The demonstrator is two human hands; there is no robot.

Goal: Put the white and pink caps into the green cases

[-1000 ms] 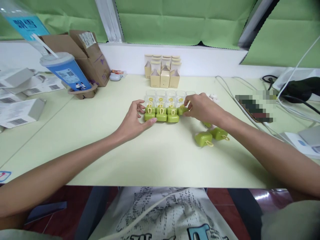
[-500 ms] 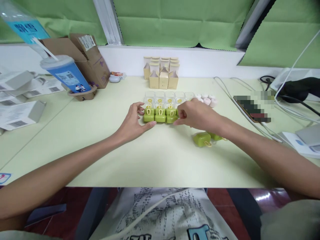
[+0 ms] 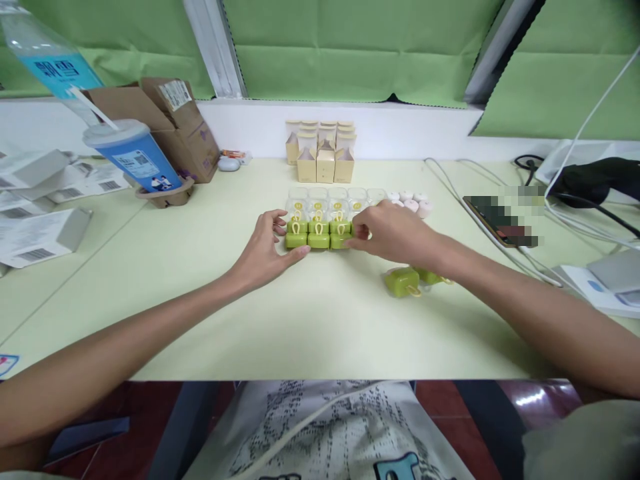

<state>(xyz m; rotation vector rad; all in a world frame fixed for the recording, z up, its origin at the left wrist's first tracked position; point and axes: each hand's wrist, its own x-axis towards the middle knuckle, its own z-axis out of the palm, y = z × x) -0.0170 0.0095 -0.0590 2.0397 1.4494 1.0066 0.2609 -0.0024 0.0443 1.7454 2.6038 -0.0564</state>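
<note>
Small shiny green cases (image 3: 319, 241) with pale yellow loops stand in two close rows at mid-table. Behind them are clear plastic cups (image 3: 318, 198) with yellow round marks. My left hand (image 3: 267, 245) is at the left end of the rows, thumb along the front and fingers at the side, spread and holding nothing. At the right end, my right hand (image 3: 387, 229) has its thumb and curled fingers closed round a green case (image 3: 340, 241), partly hidden by the hand. Two more green cases (image 3: 401, 282) lie tipped over under my right forearm.
Several open cream boxes (image 3: 325, 165) stand by the wall. White-pink round pieces (image 3: 410, 203) lie beyond my right hand. A phone (image 3: 500, 220) and cables are at right. At left are a blue cup (image 3: 143, 160), a bottle (image 3: 60, 67), a cardboard box (image 3: 200, 143) and white boxes (image 3: 47, 237).
The view has shifted slightly. Both hands stay at the ends of the green rows, with my right hand's fingers moved only a little against the cases.
</note>
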